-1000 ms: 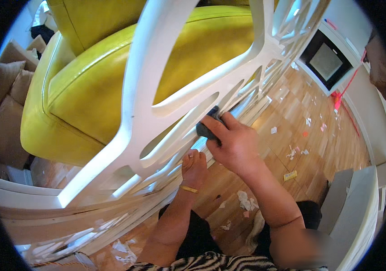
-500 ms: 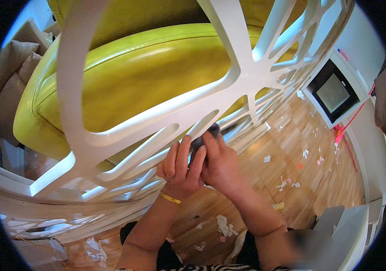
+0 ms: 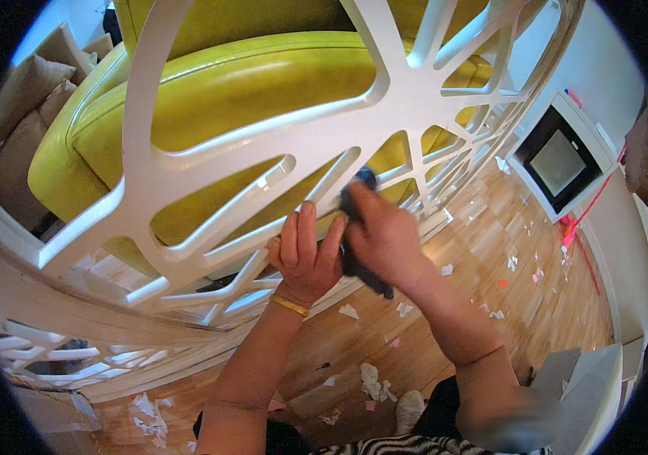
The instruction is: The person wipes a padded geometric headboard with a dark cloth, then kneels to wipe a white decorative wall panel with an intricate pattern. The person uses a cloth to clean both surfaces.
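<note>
A white openwork lattice panel (image 3: pixel 324 125) curves across the scene before me. My right hand (image 3: pixel 386 239) is closed around a dark cloth (image 3: pixel 362 273), somewhat blurred, held against the lower slats. One end of the cloth shows above the fist and the other hangs below it. Just to the left, my left hand (image 3: pixel 305 254) rests at the slats, fingers stretched upward and thumb apart, close beside the cloth. Whether its fingertips touch the cloth is hard to make out. A yellow bracelet (image 3: pixel 289 305) circles the left wrist.
Behind the lattice stands a yellow-green leather seat (image 3: pixel 263 83), with beige cushions (image 3: pixel 32 114) at far left. White paper scraps (image 3: pixel 373 383) litter the wooden floor (image 3: pixel 445 318). To the right are a white cabinet with a dark front (image 3: pixel 559 159) and a red cord (image 3: pixel 593 199).
My right hand has drawn slightly up and right from the left, and more of the dark cloth now hangs below it. The left hand has separated from the right. The view has shifted a little.
</note>
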The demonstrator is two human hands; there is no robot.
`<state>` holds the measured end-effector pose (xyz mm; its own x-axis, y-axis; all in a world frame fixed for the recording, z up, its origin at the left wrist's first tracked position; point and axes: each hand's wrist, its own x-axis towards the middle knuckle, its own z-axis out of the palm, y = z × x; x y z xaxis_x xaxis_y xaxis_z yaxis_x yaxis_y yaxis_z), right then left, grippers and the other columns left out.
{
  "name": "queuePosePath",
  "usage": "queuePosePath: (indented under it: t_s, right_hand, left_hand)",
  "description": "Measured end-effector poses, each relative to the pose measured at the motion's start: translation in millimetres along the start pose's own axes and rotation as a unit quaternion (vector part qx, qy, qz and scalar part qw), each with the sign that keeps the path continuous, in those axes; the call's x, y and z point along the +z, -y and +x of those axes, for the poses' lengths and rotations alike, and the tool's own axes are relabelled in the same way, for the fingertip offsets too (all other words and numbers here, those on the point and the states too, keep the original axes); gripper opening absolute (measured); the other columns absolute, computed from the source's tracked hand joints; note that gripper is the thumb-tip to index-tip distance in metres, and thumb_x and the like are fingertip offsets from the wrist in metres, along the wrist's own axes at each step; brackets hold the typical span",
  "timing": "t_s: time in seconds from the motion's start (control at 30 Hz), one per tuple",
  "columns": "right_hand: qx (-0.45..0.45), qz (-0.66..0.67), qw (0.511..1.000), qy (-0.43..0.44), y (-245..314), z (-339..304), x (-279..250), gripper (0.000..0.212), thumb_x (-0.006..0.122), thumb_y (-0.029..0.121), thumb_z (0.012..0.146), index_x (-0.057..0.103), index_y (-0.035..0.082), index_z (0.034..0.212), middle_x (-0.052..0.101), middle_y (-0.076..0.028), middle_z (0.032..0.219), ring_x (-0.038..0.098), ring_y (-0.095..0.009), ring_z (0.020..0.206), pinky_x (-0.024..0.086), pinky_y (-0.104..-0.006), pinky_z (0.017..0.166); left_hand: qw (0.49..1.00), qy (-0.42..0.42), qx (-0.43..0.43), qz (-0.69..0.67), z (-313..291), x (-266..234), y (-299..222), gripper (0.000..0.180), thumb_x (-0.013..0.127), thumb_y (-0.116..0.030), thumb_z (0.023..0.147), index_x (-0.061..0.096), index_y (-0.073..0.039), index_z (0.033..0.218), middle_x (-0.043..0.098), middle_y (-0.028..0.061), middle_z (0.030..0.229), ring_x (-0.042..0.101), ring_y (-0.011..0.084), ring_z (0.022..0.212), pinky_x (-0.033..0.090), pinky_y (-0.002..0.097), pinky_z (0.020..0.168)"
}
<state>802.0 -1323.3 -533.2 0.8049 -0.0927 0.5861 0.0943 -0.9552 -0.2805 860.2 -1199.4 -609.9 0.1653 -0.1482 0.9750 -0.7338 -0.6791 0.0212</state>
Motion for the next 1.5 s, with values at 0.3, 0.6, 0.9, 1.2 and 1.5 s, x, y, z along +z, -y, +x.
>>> queuePosePath:
  t_s: [0.3,0.6,0.9,1.2,1.5]
  right_hand:
    - [-0.002,0.045,0.997,0.059,-27,1,-14,0.057,0.062,0.017,0.076,0.052,0.021,0.132,0.066,-0.016,0.1,0.065,-0.037,0.08,0.054,-0.0468,0.069]
    - [-0.018,0.088,0.994,0.057,-90,8,-62,0.057,0.06,0.013,0.074,0.054,0.017,0.13,0.066,-0.016,0.109,0.065,-0.036,0.09,0.053,-0.0414,0.078]
    - [0.046,0.138,0.986,-0.08,-82,18,-51,0.047,0.062,0.02,0.082,0.051,0.006,0.125,0.062,-0.024,0.108,0.063,-0.041,0.093,0.052,-0.0462,0.078]
    - [0.123,-0.032,0.992,-0.008,-111,8,-50,0.05,0.061,0.018,0.077,0.056,0.013,0.127,0.065,-0.019,0.106,0.064,-0.038,0.09,0.052,-0.0451,0.077]
    - [0.09,-0.075,0.992,-0.041,-133,5,-45,0.05,0.062,0.019,0.079,0.057,0.016,0.129,0.066,-0.015,0.107,0.066,-0.035,0.087,0.053,-0.044,0.074]
  left_hand:
    - [0.996,0.073,-0.035,-0.045,1,-15,-15,0.036,0.054,-0.017,0.089,0.056,-0.009,0.123,0.037,0.0261,0.144,0.033,0.0431,0.133,0.017,0.0601,0.109]
    - [0.987,0.146,0.044,-0.058,25,-9,-40,0.039,0.056,-0.007,0.081,0.06,-0.004,0.12,0.043,0.0205,0.142,0.04,0.0348,0.133,0.027,0.0524,0.11]
    - [0.983,0.164,0.007,-0.08,22,-4,-57,0.026,0.062,-0.008,0.078,0.067,-0.005,0.104,0.034,0.0293,0.146,0.03,0.044,0.136,0.026,0.0534,0.111]
    - [0.985,0.16,0.003,-0.057,19,2,-56,0.02,0.062,-0.01,0.079,0.069,-0.004,0.097,0.033,0.0277,0.147,0.027,0.0427,0.138,0.026,0.0523,0.111]
    - [0.984,0.171,0.002,-0.05,17,5,-61,0.018,0.064,-0.011,0.079,0.069,-0.008,0.095,0.029,0.0307,0.147,0.024,0.0473,0.138,0.024,0.0565,0.111]
